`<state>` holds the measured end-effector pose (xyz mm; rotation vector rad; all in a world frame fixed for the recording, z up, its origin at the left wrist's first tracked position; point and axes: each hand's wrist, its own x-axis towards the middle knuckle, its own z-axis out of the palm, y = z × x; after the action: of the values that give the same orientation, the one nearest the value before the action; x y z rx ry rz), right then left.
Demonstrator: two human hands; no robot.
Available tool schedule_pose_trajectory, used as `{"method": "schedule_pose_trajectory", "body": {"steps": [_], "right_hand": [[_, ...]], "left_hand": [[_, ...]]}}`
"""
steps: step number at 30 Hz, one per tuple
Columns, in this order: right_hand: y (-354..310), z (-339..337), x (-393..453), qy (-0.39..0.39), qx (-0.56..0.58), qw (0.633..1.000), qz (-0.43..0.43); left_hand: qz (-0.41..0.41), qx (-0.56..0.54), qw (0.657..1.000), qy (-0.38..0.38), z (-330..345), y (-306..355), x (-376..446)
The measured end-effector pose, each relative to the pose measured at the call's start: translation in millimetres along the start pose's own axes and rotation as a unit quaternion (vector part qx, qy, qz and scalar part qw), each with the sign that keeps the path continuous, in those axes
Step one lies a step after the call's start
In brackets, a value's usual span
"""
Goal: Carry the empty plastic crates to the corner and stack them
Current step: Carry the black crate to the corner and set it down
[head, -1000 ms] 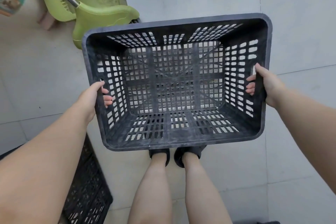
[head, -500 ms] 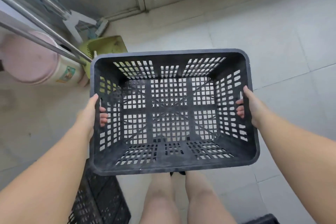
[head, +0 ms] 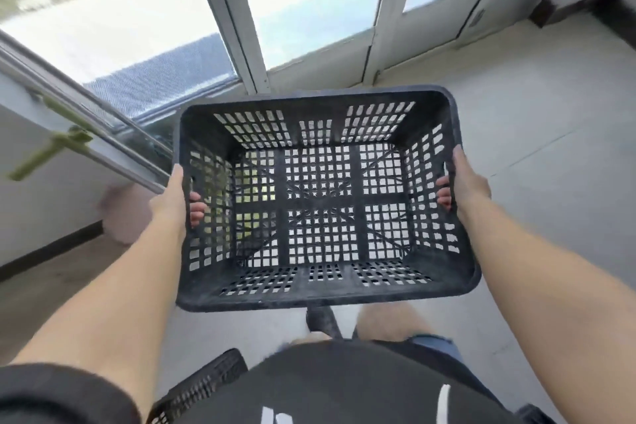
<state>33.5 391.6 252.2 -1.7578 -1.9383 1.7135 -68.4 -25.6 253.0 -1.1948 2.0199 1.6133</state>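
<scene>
An empty black slotted plastic crate [head: 320,296] is held level in front of my body, above the floor. My left hand [head: 172,200] grips its left short wall, with fingertips poking through the handle slot. On the opposite short wall my right hand [head: 464,182] holds the same way. The floor shows through the crate's grid bottom. A second black crate [head: 203,385] lies on the floor at my lower left, mostly hidden by my body and arm.
Tall glass window panels with white frames [head: 237,21] rise straight ahead. A metal rail [head: 86,127] with a green clip [head: 48,155] runs diagonally at left, and a pink blurred object [head: 127,213] sits below it. Pale tiled floor [head: 550,148] stretches to the right, toward a dark-skirted corner [head: 585,7].
The view has swung upward from the floor to the windows while I carry the crate. Both hands keep the same grip. The green stool and pink bin have dropped out of view or blurred.
</scene>
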Motion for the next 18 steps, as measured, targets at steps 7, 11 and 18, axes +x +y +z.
{"method": "schedule_pose_trajectory", "body": {"steps": [7,11,18], "right_hand": [[-8,-47,-9,0.1,0.051,0.994,-0.004],[-12,-75,10,0.126,0.072,0.989,0.01],[-35,-126,69,0.146,0.137,0.979,0.038]], "left_hand": [[0.043,0.027,0.998,-0.04,37,49,-24],[0.083,0.062,0.993,-0.062,85,72,-39],[0.086,0.099,0.985,-0.113,182,117,-60]]}}
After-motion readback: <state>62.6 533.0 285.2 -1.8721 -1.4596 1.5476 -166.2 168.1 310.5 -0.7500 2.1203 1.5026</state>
